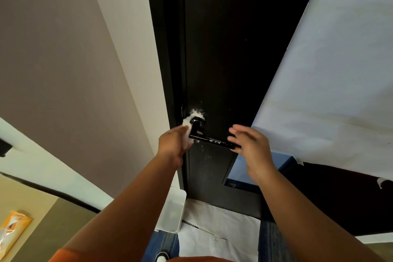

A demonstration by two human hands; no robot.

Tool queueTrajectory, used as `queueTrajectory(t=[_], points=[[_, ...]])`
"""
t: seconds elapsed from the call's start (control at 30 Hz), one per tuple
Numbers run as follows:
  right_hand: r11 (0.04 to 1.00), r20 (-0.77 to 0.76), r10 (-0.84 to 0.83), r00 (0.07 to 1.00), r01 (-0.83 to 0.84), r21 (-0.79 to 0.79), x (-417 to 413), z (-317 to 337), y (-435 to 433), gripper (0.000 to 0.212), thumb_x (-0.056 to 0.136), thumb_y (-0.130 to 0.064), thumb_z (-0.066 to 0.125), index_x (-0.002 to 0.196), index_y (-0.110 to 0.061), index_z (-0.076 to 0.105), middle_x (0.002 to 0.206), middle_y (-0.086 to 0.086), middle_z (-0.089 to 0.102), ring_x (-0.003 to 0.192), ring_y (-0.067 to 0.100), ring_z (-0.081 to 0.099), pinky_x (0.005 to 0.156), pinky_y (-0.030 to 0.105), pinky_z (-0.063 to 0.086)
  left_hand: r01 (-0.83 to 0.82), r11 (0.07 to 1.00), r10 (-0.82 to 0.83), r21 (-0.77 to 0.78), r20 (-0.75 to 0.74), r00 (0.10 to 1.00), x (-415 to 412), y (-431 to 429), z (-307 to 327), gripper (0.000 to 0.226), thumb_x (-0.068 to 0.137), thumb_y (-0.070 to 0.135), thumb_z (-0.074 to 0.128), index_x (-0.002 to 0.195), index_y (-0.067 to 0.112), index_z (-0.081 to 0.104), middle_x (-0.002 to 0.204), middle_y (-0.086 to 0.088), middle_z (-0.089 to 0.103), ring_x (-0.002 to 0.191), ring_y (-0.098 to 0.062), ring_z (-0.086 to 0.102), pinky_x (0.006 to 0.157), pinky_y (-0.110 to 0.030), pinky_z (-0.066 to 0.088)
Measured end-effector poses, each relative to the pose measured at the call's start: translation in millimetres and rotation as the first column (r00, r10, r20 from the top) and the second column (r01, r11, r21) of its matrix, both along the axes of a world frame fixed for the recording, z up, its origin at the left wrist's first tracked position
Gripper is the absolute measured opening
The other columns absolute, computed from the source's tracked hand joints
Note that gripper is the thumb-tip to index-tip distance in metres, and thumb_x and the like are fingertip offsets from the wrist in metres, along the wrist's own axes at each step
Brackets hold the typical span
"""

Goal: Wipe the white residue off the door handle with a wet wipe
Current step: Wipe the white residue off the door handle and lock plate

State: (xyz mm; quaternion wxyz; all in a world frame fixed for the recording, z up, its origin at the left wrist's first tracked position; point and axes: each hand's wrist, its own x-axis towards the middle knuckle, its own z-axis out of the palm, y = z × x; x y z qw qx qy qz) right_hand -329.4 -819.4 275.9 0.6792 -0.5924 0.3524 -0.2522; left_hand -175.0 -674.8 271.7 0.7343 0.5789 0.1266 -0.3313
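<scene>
A black lever door handle [212, 141] sticks out from a dark door [225, 49]. White residue [196, 112] speckles its round base, with small white spots along the lever. My left hand [173, 143] presses a crumpled white wet wipe [187, 132] against the left end of the lever, near the base. My right hand [252, 147] hovers at the lever's right tip, fingers spread, holding nothing.
White paper [331, 70] covers the surface right of the door. A white plastic bin [172, 211] stands on the floor by the door frame, beside white sheeting [219, 229] on blue carpet. An orange packet [12, 229] lies at lower left.
</scene>
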Motion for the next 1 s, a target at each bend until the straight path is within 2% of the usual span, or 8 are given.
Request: queueTrajectory(t=[0.13,0.3,0.43,0.5,0.67,0.77,0.87,1.0], points=[[0.912,-0.229,0.19,0.955,-0.258,-0.32,8.1,-6.0,7.1,0.018,0.096,-0.025,0.063,0.105,-0.033,0.076,0.11,-0.017,0.072,0.105,0.001,0.065,0.094,0.029,0.053,-0.02,1.0,0.019,-0.024,-0.062,0.998,-2.1,-17.8,-2.2,0.022,0.093,0.015,0.072,0.114,0.006,0.07,0.098,-0.012,0.077,0.089,-0.024,0.076,0.079,-0.034,0.062],[0.853,-0.336,0.256,0.906,-0.375,-0.363,5.9,-11.1,11.3,0.014,0.095,-0.028,0.065,0.1,-0.032,0.078,0.123,-0.019,0.066,0.115,0.001,0.058,0.093,0.015,0.04,-0.066,0.992,0.049,-0.104,-0.162,0.986,1.0,-27.0,1.9,0.019,0.095,0.011,0.067,0.11,-0.001,0.068,0.099,-0.021,0.077,0.082,-0.028,0.075,0.066,-0.032,0.064],[0.845,-0.348,0.264,0.9,-0.39,-0.366,5.6,-12.1,10.3,0.014,0.094,-0.029,0.066,0.1,-0.032,0.078,0.124,-0.02,0.065,0.116,0.001,0.058,0.097,0.017,0.04,-0.112,0.98,0.057,0.162,0.314,0.948,-3.5,-31.0,-6.1,0.007,0.087,0.019,0.078,0.081,0.02,0.076,0.086,-0.002,0.076,0.087,-0.022,0.073,0.073,-0.027,0.055],[0.843,-0.353,0.259,0.899,-0.389,-0.372,5.6,-13.0,10.5,0.014,0.094,-0.029,0.066,0.1,-0.032,0.078,0.124,-0.019,0.065,0.117,0.002,0.058,0.098,0.018,0.04,-0.124,0.97,0.026,0.21,0.418,0.908,-7.1,-31.5,-11.1,0.011,0.085,0.024,0.081,0.076,0.026,0.076,0.085,0.003,0.076,0.089,-0.017,0.072,0.083,-0.027,0.054],[0.838,-0.357,0.264,0.896,-0.397,-0.374,5.2,-11.9,10.1,0.014,0.094,-0.029,0.066,0.101,-0.032,0.078,0.125,-0.019,0.065,0.118,0.002,0.057,0.094,0.015,0.038,-0.171,0.985,0.17,-0.013,-0.036,0.985,-3.6,-33.8,-8.2,0.01,0.086,0.016,0.078,0.09,0.007,0.075,0.089,-0.013,0.079,0.088,-0.031,0.076,0.082,-0.04,0.062],[0.838,-0.36,0.263,0.895,-0.397,-0.375,5.2,-11.9,10.6,0.014,0.095,-0.029,0.066,0.102,-0.032,0.078,0.125,-0.02,0.065,0.118,0.002,0.057,0.094,0.015,0.038,-0.139,0.978,0.1,0.154,0.235,0.967,-3.8,-35.7,-7.9,0.007,0.088,0.017,0.077,0.089,0.01,0.076,0.089,-0.008,0.077,0.083,-0.025,0.072,0.063,-0.023,0.054],[0.839,-0.361,0.259,0.896,-0.394,-0.375,5.3,-12.0,11.7,0.015,0.095,-0.028,0.066,0.102,-0.031,0.078,0.126,-0.019,0.064,0.118,0.003,0.057,0.096,0.017,0.039,-0.121,0.942,-0.079,0.312,0.56,0.825,-6.4,-33.8,-10.1,0.01,0.092,0.02,0.072,0.084,0.017,0.076,0.079,0.004,0.072,0.069,-0.009,0.065,0.052,-0.003,0.041],[0.834,-0.365,0.257,0.895,-0.396,-0.384,5.2,-12.9,11.9,0.015,0.095,-0.027,0.066,0.103,-0.03,0.078,0.127,-0.017,0.064,0.119,0.004,0.057,0.101,0.021,0.042,-0.154,0.942,-0.027,0.299,0.523,0.852,-8.7,-36.3,-7.9,0.009,0.089,0.019,0.075,0.081,0.021,0.075,0.079,0.006,0.072,0.074,-0.008,0.066,0.063,-0.011,0.049]])
